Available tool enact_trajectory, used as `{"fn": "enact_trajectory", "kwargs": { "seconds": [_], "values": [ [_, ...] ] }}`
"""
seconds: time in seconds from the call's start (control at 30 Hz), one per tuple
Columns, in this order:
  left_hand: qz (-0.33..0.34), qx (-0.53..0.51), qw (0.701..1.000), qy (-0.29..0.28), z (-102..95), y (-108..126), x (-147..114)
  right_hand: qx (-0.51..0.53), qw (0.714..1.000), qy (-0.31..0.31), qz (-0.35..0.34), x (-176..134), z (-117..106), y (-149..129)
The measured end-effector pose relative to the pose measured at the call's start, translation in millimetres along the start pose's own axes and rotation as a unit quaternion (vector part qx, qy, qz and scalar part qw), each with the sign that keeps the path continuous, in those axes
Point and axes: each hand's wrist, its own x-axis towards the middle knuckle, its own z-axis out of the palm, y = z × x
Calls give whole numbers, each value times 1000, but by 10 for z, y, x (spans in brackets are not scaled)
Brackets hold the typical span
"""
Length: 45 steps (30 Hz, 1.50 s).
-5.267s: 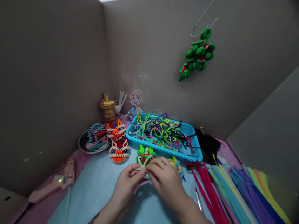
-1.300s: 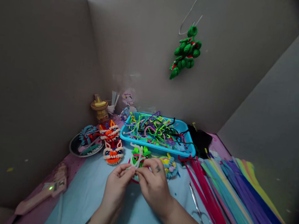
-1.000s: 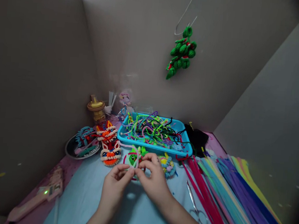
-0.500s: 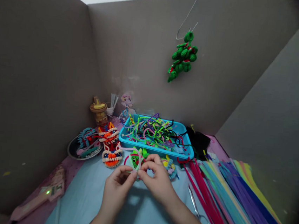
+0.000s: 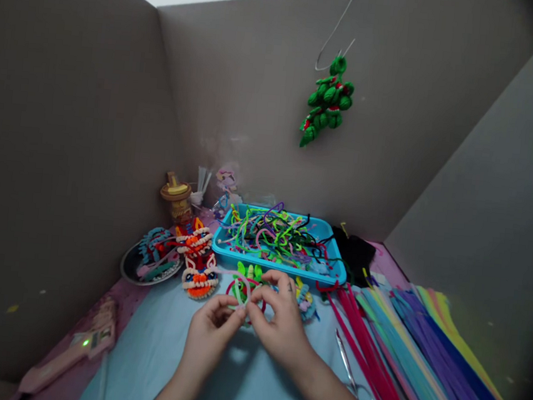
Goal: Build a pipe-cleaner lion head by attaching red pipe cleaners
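Facing each other before the tray (image 5: pixel 279 268), the left hand (image 5: pixel 211 328) and right hand (image 5: pixel 279 321) pinch a pale strand (image 5: pixel 245 281) between them, its free length pointing away and then bending left, neither hand clearly nearer.

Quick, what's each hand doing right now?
Left hand: closed, pinching pale fuzzy strands.
Right hand: fingertips at the same strands; whether gripping can't be told.
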Motion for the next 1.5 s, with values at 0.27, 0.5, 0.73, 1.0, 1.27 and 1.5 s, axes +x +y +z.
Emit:
{"fn": "enact_trajectory", "kwargs": {
  "seconds": [0.27, 0.5, 0.73, 1.0, 1.27, 1.5],
  "values": [
    [-42, -10, 998, -48, -22, -18, 19, 48, 996, -56, 42, 58, -47, 62],
    [-16, -15, 997, -77, -42, 14, 32, 71, 986, -116, 93, 139, -115, 113],
    [90, 44, 993, 59, -106, -18, 43, 114, 983, -103, 104, 145, -67, 206],
    [43, 34, 998, 4, -36, -35, -8, 111, 987, -83, 76, 98, 15, 193],
    [-16, -53, 998, 23, 3, 28, -9, 142, 983, -82, 88, 44, 74, 131],
    [-15, -12, 1000, 23, 1, 13, -15, 170, 977, -60, 118, 24, 111, 136]
  ]
}}
